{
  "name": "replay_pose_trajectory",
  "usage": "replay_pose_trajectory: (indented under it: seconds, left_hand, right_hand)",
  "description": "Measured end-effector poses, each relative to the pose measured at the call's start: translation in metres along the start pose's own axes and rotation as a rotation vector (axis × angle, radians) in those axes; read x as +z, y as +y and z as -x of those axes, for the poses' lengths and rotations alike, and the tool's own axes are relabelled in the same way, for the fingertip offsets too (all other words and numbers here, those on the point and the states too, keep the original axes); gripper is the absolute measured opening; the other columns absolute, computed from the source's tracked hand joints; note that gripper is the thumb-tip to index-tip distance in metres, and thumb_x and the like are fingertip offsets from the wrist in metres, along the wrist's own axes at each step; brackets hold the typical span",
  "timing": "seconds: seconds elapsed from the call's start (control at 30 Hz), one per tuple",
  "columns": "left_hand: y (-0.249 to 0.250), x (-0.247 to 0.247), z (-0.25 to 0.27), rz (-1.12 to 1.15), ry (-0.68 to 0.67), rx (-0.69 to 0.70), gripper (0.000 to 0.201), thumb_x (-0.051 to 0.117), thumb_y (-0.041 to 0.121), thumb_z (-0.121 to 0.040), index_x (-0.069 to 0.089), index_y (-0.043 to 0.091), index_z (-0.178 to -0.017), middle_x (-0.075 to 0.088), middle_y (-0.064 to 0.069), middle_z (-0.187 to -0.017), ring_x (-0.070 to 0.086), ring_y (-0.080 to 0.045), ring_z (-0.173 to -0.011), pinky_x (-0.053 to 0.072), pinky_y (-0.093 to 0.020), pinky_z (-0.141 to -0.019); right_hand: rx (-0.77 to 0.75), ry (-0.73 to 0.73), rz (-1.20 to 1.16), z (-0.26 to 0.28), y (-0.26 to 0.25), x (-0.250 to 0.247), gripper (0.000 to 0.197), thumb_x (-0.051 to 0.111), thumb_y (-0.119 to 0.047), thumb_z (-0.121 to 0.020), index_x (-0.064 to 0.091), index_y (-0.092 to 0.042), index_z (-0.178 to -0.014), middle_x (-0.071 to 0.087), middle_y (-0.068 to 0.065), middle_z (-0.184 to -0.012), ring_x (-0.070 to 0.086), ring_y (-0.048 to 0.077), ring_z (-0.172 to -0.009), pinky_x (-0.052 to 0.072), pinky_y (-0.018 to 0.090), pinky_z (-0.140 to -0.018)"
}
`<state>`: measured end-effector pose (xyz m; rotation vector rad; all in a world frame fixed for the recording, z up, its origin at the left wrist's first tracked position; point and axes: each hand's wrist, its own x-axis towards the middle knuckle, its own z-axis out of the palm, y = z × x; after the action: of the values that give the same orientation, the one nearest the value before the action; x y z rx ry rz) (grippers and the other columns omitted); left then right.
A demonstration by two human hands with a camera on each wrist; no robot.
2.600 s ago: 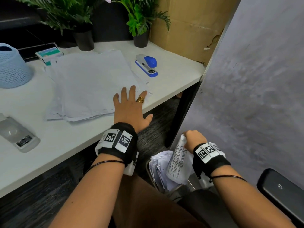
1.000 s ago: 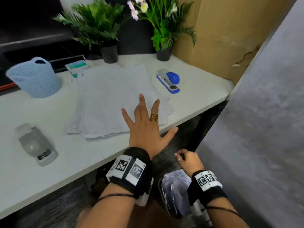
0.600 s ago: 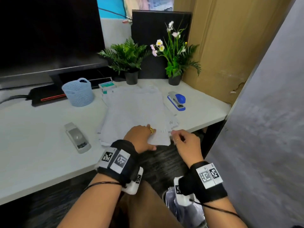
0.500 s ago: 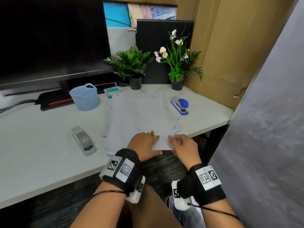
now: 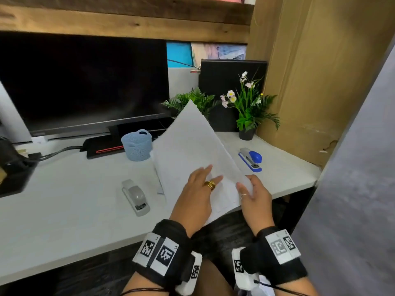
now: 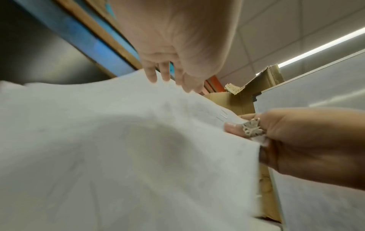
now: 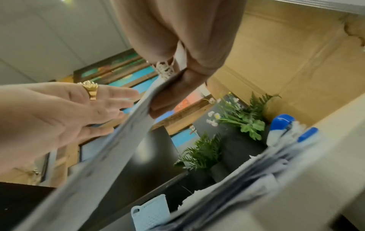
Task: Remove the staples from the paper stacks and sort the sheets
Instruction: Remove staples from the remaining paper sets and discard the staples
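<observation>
White desk (image 5: 70, 201) with grey stapler (image 5: 136, 197), blue stapler (image 5: 251, 159), basket (image 5: 136, 148), papers (image 5: 159, 180).

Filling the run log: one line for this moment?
right hand: pinches lifted white stapled paper stack corner | left hand: fingers flat on it | staples: still in

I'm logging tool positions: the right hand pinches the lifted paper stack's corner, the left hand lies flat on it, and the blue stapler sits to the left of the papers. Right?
Not quite. In the head view the blue stapler sits to the right of the papers; the grey one is on the left. The right hand does pinch the lifted paper stack, the left hand flat on it.
</observation>
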<state>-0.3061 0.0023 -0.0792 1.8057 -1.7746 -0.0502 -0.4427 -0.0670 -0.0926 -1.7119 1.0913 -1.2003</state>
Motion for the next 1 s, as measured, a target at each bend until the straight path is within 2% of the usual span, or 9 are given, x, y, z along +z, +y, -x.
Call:
replay_pose_trajectory:
  seconds: [0.1, 0.2, 0.27, 0.33, 0.43, 0.53, 0.63, 0.87, 1.0]
  left_hand:
    - [-0.005, -0.028, -0.005, -0.197, 0.274, 0.084, 0.076, 0.057, -0.012, -0.081, 0.037, 0.029, -0.142, 0.016, 0.0, -0.156, 0.006, -0.019, -0.142, 0.025, -0.036, -0.114]
    - [-0.02, -0.045, 0.001, -0.449, 0.416, 0.129, 0.076, 0.069, -0.002, -0.075, 0.039, 0.027, -0.139, 0.023, -0.009, -0.153, 0.016, -0.031, -0.141, 0.017, -0.049, -0.109]
    - [-0.031, -0.058, 0.012, -0.565, 0.391, 0.047, 0.051, 0.07, 0.016, -0.079, 0.055, 0.025, -0.127, 0.042, -0.011, -0.144, 0.029, -0.033, -0.138, 0.008, -0.061, -0.109]
    - [-0.042, -0.073, 0.028, -0.652, 0.216, -0.093, 0.023, 0.063, 0.029, -0.087, 0.066, 0.029, -0.109, 0.062, -0.001, -0.118, 0.047, -0.026, -0.126, -0.002, -0.066, -0.107]
    - [-0.069, -0.082, 0.059, -0.675, -0.024, -0.271, 0.023, 0.043, 0.031, -0.098, 0.06, 0.034, -0.112, 0.062, 0.009, -0.111, 0.049, -0.014, -0.114, -0.001, -0.049, -0.111]
    - [-0.098, -0.091, 0.086, -0.614, -0.039, -0.319, 0.023, 0.045, 0.033, -0.098, 0.064, 0.032, -0.11, 0.064, 0.008, -0.114, 0.051, -0.014, -0.111, 0.015, -0.033, -0.098]
    - [-0.115, -0.094, 0.103, -0.592, -0.007, -0.334, 0.021, 0.049, 0.033, -0.096, 0.068, 0.03, -0.105, 0.069, 0.005, -0.107, 0.055, -0.017, -0.104, 0.018, -0.032, -0.089]
    - [-0.125, -0.097, 0.12, -0.606, -0.055, -0.388, 0.029, 0.04, 0.039, -0.099, 0.062, 0.034, -0.117, 0.064, 0.011, -0.117, 0.05, -0.011, -0.111, 0.018, -0.03, -0.089]
    - [-0.128, -0.096, 0.132, -0.591, -0.065, -0.409, 0.029, 0.04, 0.039, -0.099, 0.062, 0.033, -0.116, 0.064, 0.011, -0.117, 0.051, -0.011, -0.11, 0.02, -0.031, -0.091]
  right_hand:
    - [-0.034, -0.083, -0.101, -0.004, -0.018, 0.0, 0.009, 0.054, -0.009, -0.093, 0.058, -0.017, -0.096, 0.062, -0.006, -0.092, 0.057, 0.004, -0.087, 0.042, 0.003, -0.066]
    - [-0.039, -0.26, -0.129, 0.002, -0.025, 0.011, 0.016, 0.057, -0.003, -0.09, 0.06, -0.019, -0.088, 0.063, -0.008, -0.092, 0.057, -0.001, -0.088, 0.046, 0.008, -0.074]
    - [-0.048, -0.374, -0.1, 0.009, -0.024, 0.02, 0.021, 0.057, 0.001, -0.089, 0.059, -0.019, -0.082, 0.062, -0.009, -0.088, 0.055, -0.004, -0.084, 0.044, 0.005, -0.07]
    - [-0.061, -0.483, -0.03, 0.016, -0.022, 0.032, 0.019, 0.056, 0.001, -0.09, 0.059, -0.017, -0.085, 0.063, -0.007, -0.09, 0.055, -0.004, -0.086, 0.04, 0.001, -0.071]
    - [-0.074, -0.666, 0.211, 0.024, -0.02, 0.06, 0.01, 0.052, -0.021, -0.096, 0.058, -0.016, -0.101, 0.063, 0.0, -0.103, 0.057, 0.012, -0.097, 0.043, 0.016, -0.083]
    - [-0.155, -0.639, 0.416, 0.025, -0.04, 0.098, 0.034, 0.046, -0.045, -0.095, 0.054, -0.013, -0.103, 0.062, 0.009, -0.091, 0.057, 0.021, -0.084, 0.043, 0.031, -0.074]
    - [-0.291, -0.523, 0.452, 0.007, -0.073, 0.143, 0.035, 0.046, -0.036, -0.097, 0.059, -0.004, -0.103, 0.065, 0.016, -0.095, 0.06, 0.029, -0.09, 0.044, 0.032, -0.075]
    - [-0.2, -0.9, 0.923, -0.015, -0.101, 0.221, 0.048, 0.047, -0.044, -0.092, 0.054, -0.01, -0.124, 0.056, 0.014, -0.127, 0.054, 0.031, -0.112, 0.042, 0.032, -0.089]
    - [-0.039, -0.94, 0.863, -0.01, -0.108, 0.218, 0.05, 0.047, -0.035, -0.094, 0.042, -0.013, -0.138, 0.046, 0.012, -0.141, 0.047, 0.031, -0.124, 0.037, 0.033, -0.101]
